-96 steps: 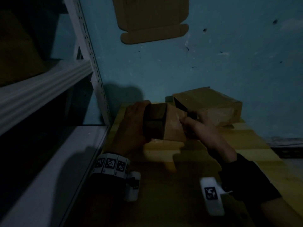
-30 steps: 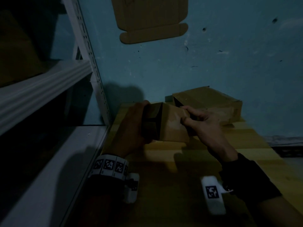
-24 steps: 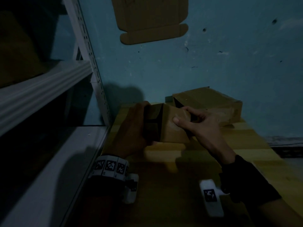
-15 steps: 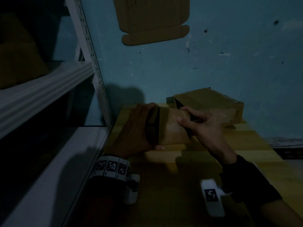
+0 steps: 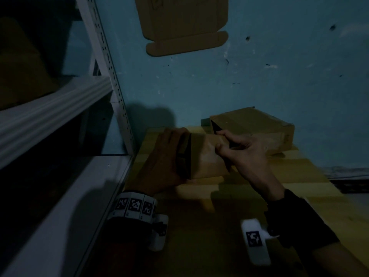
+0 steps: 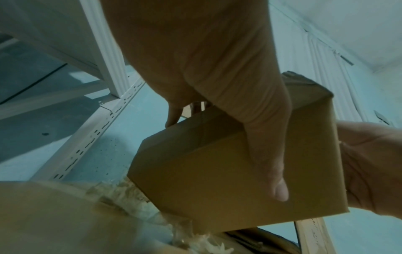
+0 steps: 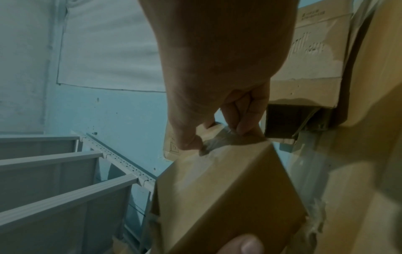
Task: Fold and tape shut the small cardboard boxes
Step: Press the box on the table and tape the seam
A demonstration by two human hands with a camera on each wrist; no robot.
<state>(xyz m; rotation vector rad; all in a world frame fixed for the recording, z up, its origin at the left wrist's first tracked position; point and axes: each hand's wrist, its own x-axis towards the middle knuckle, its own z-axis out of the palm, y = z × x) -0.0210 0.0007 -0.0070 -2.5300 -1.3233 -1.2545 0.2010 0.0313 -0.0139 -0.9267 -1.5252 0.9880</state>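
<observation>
A small brown cardboard box is held just above the wooden table between both hands. My left hand grips its dark left end. In the left wrist view the thumb lies across the box and the fingers curl behind it. My right hand holds the right end, thumb on the top face. In the right wrist view its thumb and fingers pinch the far edge of the box, where crinkled clear tape shows.
A larger taped cardboard box lies on the table against the blue wall, right behind my hands. A flat unfolded carton hangs on the wall above. White metal shelving runs along the left side of the table.
The small box has turned so its dark left end looks narrower. My right hand has moved from pinching the near right edge to wrapping the right end, thumb on the top face.
</observation>
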